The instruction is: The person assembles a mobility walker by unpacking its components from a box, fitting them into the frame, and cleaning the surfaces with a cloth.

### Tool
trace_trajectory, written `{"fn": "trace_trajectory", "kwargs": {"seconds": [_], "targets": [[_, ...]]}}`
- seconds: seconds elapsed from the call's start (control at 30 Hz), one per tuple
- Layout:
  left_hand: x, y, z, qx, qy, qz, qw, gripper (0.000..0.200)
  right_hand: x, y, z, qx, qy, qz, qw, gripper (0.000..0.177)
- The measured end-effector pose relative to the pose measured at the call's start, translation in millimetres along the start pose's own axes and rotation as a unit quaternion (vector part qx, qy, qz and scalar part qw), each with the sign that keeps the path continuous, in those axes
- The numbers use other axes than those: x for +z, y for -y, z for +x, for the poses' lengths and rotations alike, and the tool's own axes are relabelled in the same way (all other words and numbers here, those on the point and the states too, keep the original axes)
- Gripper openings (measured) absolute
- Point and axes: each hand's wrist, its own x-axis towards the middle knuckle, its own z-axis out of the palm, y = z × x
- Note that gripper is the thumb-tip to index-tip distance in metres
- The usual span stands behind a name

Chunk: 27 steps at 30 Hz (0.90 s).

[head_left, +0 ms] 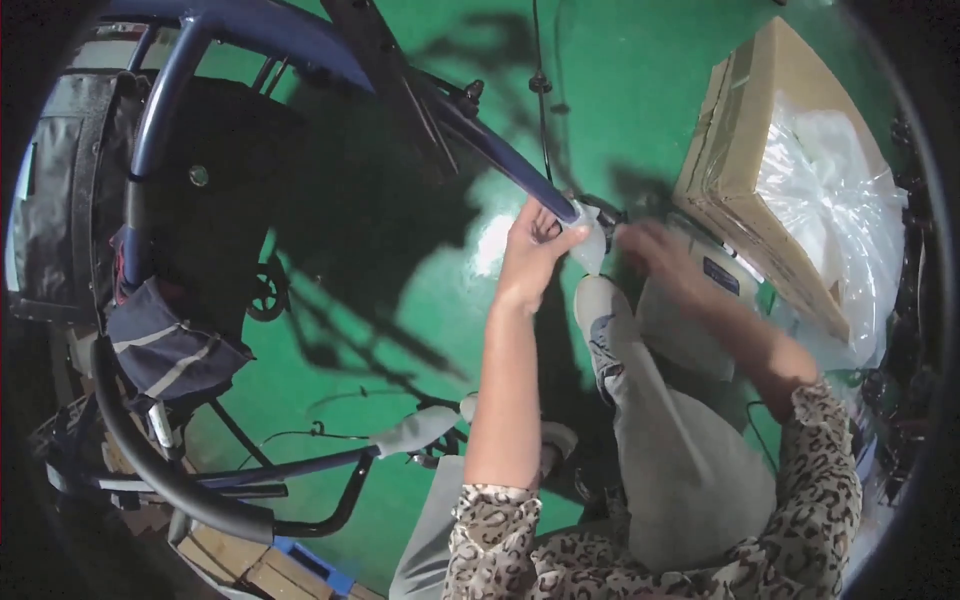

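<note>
The blue metal frame [490,148] slants down from the upper left, its lower end covered by a thin white wrap [592,247]. My left hand [532,250] grips this wrapped tube end, with the thumb pressed on the wrap and the fingers curled behind it. Just to the right is my right hand [655,255], smeared by motion, so its fingers and anything in them cannot be made out. A dark fitting [608,216] sits at the tube's end, between the two hands. A thin black cable [541,85] hangs close by.
A cardboard box [735,130] lined with a clear plastic bag [825,180] stands at right. At left are a black bag [65,190], a dark blue cloth pouch [170,340] and a curved black tube [160,455]. Another white-wrapped tube end [415,430] lies low over the green floor [340,390].
</note>
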Motion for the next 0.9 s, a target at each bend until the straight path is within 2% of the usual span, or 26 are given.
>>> {"fn": "trace_trajectory", "kwargs": {"seconds": [0.1,0.17,0.27,0.33,0.37,0.4,0.47,0.5,0.53,0.6,0.67,0.77,0.83,0.9], "targets": [[-2.9,8.4,-3.2,-0.012,0.018,-0.022,1.000,0.033,-19.9,22.4,29.0,-0.046,-0.001,-0.135,0.990,0.048],[-2.7,10.4,-2.4,-0.017,0.033,-0.038,0.999,0.032,-21.0,18.4,66.8,-0.097,-0.036,-0.152,0.983,0.050],[-6.0,13.5,-1.6,-0.036,0.002,-0.160,0.986,0.028,-10.2,-0.1,135.5,-0.044,0.004,-0.121,0.992,0.043],[-8.2,15.8,-1.1,-0.052,-0.026,-0.256,0.965,0.026,17.0,1.7,148.9,-0.202,0.141,-0.115,0.962,0.052],[-8.3,15.3,1.5,-0.056,-0.034,-0.252,0.966,0.026,30.2,15.6,147.5,-0.161,0.176,-0.149,0.960,0.052],[-7.7,15.1,3.8,-0.065,-0.051,-0.243,0.966,0.026,40.6,30.9,142.3,-0.075,0.243,-0.214,0.943,0.050],[-5.9,13.9,8.6,-0.084,-0.081,-0.225,0.967,0.027,41.8,23.7,152.8,-0.014,0.273,-0.274,0.922,0.043],[-5.1,11.8,12.1,-0.090,-0.096,-0.217,0.967,0.027,40.4,17.7,161.7,0.002,0.271,-0.306,0.912,0.037],[-3.3,11.3,14.2,-0.084,-0.103,-0.221,0.966,0.028,36.5,19.1,161.0,-0.031,0.242,-0.311,0.918,0.036],[-1.1,15.1,14.5,-0.066,-0.144,-0.235,0.959,0.032,30.7,17.9,150.6,-0.156,0.131,-0.319,0.926,0.035],[-3.8,22.5,9.1,-0.050,-0.189,-0.245,0.950,0.036,30.6,15.5,123.7,-0.276,0.020,-0.314,0.908,0.035],[-15.1,41.7,-17.2,-0.072,-0.236,-0.264,0.932,0.030,20.1,26.9,80.4,-0.205,0.001,-0.261,0.943,0.030],[-10.8,51.0,-41.9,-0.102,-0.233,-0.279,0.926,0.030,11.4,34.6,53.2,-0.146,-0.016,-0.221,0.964,0.028],[0.1,56.8,-48.0,-0.074,-0.250,-0.271,0.927,0.033,16.5,16.4,46.0,-0.206,-0.020,-0.247,0.947,0.026]]}}
